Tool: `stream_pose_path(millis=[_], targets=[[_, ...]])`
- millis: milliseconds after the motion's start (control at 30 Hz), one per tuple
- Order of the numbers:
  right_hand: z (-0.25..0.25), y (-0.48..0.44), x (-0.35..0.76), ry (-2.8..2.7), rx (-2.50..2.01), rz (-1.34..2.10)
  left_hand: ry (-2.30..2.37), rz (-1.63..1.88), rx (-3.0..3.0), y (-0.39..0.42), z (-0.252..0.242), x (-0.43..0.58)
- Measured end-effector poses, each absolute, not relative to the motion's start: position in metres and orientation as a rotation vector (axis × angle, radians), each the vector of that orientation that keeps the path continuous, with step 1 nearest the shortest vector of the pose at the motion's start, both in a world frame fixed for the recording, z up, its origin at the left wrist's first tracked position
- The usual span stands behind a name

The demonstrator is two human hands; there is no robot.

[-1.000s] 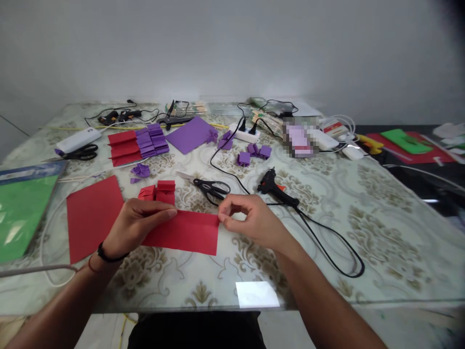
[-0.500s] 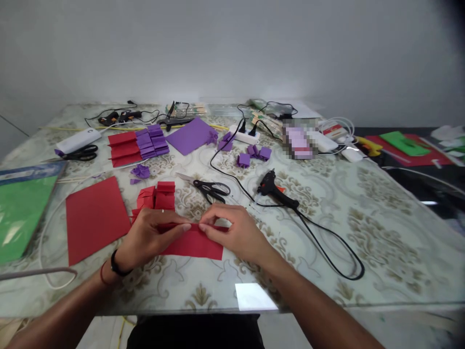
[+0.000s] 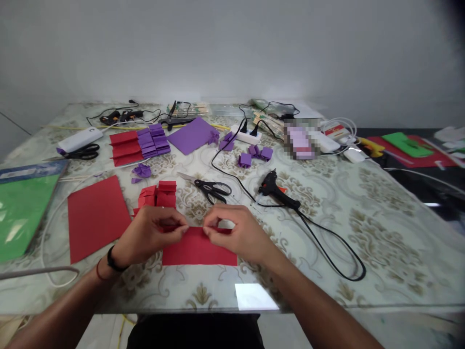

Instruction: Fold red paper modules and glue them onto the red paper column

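Between my hands is a strip of red paper, held by its far edge close above the table. My left hand pinches that edge left of its middle. With thumb and forefinger, my right hand grips the same edge a little farther right. Folded red paper pieces lie just beyond my left hand, partly covered by it. A flat red sheet rests to the left. Scissors with black handles lie beyond my right hand, and a black glue gun is to its right.
Purple folded pieces and a purple sheet lie farther back. A white power strip with black plugs stands behind. The glue gun's cord loops over the right side. Packed green paper is at the left edge.
The red strip now shows more of its surface, lying wider and nearer to me. Both hands have shifted slightly apart along its far edge.
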State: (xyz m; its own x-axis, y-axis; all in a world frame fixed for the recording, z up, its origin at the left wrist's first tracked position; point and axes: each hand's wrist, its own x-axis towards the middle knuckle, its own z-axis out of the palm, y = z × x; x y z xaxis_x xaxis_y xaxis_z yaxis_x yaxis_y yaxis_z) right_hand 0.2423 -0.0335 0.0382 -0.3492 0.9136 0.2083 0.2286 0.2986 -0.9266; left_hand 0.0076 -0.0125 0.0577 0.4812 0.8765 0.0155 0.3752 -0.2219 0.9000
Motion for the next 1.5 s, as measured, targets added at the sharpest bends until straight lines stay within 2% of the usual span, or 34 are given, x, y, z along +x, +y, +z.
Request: stream_pose_path(millis=[333,700,1000,1500], targets=[[0.045,-0.028,0.254,-1.742,-1.122,1.15,1.099,0.668,1.772,-0.005,0.062,-0.006],[0.044,-0.018,0.28,-1.697,-1.168,1.034,1.283,0.822,1.852,0.002,0.064,-0.021],[0.042,-0.02,0.266,-1.762,-1.136,0.965,1.208,0.785,1.903,-0.001,0.059,-0.013],[0.031,-0.029,0.244,-1.911,-1.054,1.07,1.033,0.701,2.095,-0.016,0.047,0.011]])
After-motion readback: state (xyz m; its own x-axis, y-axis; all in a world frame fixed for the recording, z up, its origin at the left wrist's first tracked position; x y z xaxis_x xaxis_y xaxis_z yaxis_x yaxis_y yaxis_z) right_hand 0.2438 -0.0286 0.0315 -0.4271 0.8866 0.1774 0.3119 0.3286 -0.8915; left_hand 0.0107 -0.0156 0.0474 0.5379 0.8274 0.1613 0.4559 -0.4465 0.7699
